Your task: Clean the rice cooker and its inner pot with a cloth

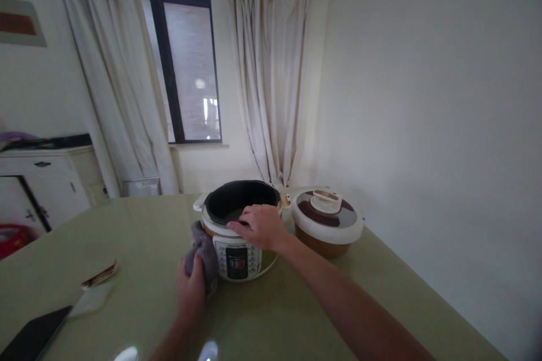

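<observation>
A white and brown electric pressure cooker (258, 259) stands uncovered on the table, its dark inner pot (215, 203) showing at the top. My left hand (192, 287) is closed around a grey cloth (203, 251), which presses against the cooker's left side. Across the front rim lies my right hand (262, 225), with the fingers curled over the edge and the thumb along the rim. Its fingertips are partly hidden inside. To the right of the cooker sits its lid (305, 214), brown on top with a white edge and a pale handle.
The pale green table (139, 242) meets a wall on its right. A dark flat object (36, 333) lies at the lower left, near a small brown and white piece (99, 276). Behind are curtains, a window (192, 67) and a white cabinet (46, 175).
</observation>
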A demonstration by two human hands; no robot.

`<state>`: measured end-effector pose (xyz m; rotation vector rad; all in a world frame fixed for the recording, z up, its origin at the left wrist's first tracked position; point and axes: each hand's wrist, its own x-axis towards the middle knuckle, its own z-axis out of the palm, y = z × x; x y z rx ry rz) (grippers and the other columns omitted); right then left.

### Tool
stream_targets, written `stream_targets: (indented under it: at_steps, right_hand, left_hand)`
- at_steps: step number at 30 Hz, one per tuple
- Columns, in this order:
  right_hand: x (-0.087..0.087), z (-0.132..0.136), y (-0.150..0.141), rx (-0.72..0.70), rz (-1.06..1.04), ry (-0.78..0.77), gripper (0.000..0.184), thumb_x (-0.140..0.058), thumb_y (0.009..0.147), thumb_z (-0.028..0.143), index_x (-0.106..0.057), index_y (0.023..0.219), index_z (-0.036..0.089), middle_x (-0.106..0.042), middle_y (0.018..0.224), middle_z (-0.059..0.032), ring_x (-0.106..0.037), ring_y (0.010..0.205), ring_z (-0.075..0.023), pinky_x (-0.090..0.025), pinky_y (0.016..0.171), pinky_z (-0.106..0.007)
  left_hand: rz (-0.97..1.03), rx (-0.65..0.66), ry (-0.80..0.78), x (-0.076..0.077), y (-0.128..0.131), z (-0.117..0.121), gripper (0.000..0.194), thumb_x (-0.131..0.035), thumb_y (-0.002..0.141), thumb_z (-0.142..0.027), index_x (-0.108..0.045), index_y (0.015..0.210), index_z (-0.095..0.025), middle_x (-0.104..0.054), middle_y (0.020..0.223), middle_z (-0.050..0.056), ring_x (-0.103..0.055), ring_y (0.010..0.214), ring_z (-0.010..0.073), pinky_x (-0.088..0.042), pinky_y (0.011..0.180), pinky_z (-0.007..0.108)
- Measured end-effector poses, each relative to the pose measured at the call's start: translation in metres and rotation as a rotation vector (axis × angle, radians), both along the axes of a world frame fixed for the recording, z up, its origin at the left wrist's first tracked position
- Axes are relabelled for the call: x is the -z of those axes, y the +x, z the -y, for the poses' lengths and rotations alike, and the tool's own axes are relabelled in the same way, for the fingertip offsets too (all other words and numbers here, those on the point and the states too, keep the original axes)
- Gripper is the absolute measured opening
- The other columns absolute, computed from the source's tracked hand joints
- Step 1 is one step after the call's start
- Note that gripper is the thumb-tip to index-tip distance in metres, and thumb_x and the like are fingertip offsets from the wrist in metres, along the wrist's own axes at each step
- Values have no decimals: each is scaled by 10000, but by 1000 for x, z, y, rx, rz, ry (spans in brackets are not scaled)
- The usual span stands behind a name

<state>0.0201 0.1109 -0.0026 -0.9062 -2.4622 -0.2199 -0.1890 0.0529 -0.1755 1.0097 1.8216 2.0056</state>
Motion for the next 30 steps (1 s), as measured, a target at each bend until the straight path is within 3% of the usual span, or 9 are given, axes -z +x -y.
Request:
stream_targets:
  at_steps: [3,6,9,12,16,19,22,25,30]
  right_hand:
    - [1,-1,1,1,-13,10,667,-392,1081,692,-834,869,239,-783,886,-17,-694,838,-152,-358,663,-294]
    - [-1,-2,3,8,14,10,653,-426,1068,692,-827,842,229,-782,845,-21,-696,822,-166,-320,629,-306]
    - [-2,-5,6,-16,49,2,558,-483,1076,607,-831,867,224,-796,878,-30,-696,828,-172,-294,616,-312]
    - [-1,-8,11,-54,55,6,453,-517,1084,451,-818,851,207,-804,896,-33,-690,820,-160,-284,623,-317]
    - [0,-10,18,-126,57,20,427,-538,1067,336,-761,731,194,-783,827,-15,-667,770,-136,-267,625,-327]
    - [1,-10,23,-185,43,27,447,-551,1056,322,-703,659,186,-733,729,2,-626,707,-117,-246,614,-329]
    - [4,-12,27,-246,6,49,444,-561,1043,306,-665,630,183,-694,682,13,-594,673,-106,-238,608,-327]
    - [10,-14,27,-264,-30,94,447,-571,1029,309,-635,604,186,-667,652,19,-565,642,-107,-235,604,-333]
    - [16,-17,25,-252,-47,128,427,-592,1005,333,-649,605,194,-664,641,30,-553,616,-106,-232,588,-345]
  left_hand:
    - [-152,27,67,-1,44,32,530,-599,906,-601,-583,1258,-205,-615,1321,153,-592,1293,375,-472,1135,600]
    - [-320,-17,143,-17,71,40,457,-624,918,-560,-545,1217,-223,-500,1465,177,-507,1404,390,-416,1186,614]
    - [-530,-86,247,-48,68,30,383,-671,900,-527,-579,1116,-225,-528,1424,177,-534,1368,381,-435,1163,591]
    - [-729,-60,293,-94,43,14,313,-688,894,-509,-627,1042,-240,-631,1322,141,-584,1313,350,-453,1145,531]
    - [-821,83,-82,-165,-1,-17,374,-587,921,-603,-667,1034,-255,-742,1085,80,-704,1022,283,-541,936,401]
    - [-950,109,-444,-201,-31,-49,464,-563,895,-673,-687,958,-231,-780,1034,120,-736,968,326,-538,822,391]
    - [-1006,62,-638,-217,-51,-80,555,-533,908,-679,-718,1048,-174,-792,1115,195,-746,1045,380,-538,815,403]
    - [-984,13,-700,-223,-57,-106,650,-442,964,-665,-705,1129,-94,-775,1144,277,-748,1061,436,-547,814,447]
    - [-1101,135,-614,-227,-13,-149,570,-448,999,-597,-646,1205,-103,-730,1251,297,-708,1181,444,-532,926,493]
